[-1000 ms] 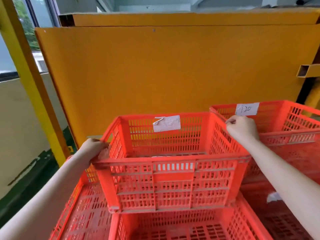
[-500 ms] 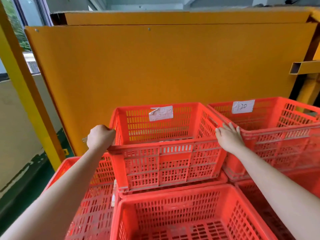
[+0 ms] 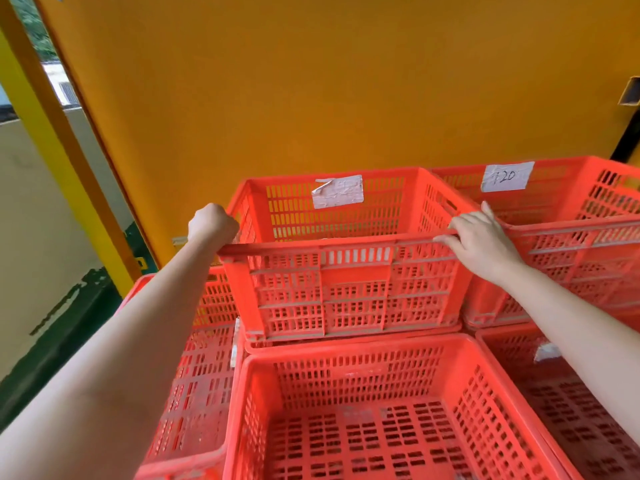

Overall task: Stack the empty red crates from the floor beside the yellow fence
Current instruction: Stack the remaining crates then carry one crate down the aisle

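An empty red crate with a torn white label sits on top of another red crate, against the yellow fence panel. My left hand grips its left rim corner with curled fingers. My right hand lies on the right rim corner, fingers stretched out flat along the edge. A second stacked red crate labelled "120" stands right beside it. A lower empty red crate is in front of me.
More red crates sit lower at the left and right. A yellow post rises at the left, with a pale wall and dark green floor strip beyond it. A yellow hollow bar end juts in at the right.
The labelled crate has gone from held up in the air to set down on the stack by the fence. My right hand's fingers have flattened on the rim. The view has moved closer.
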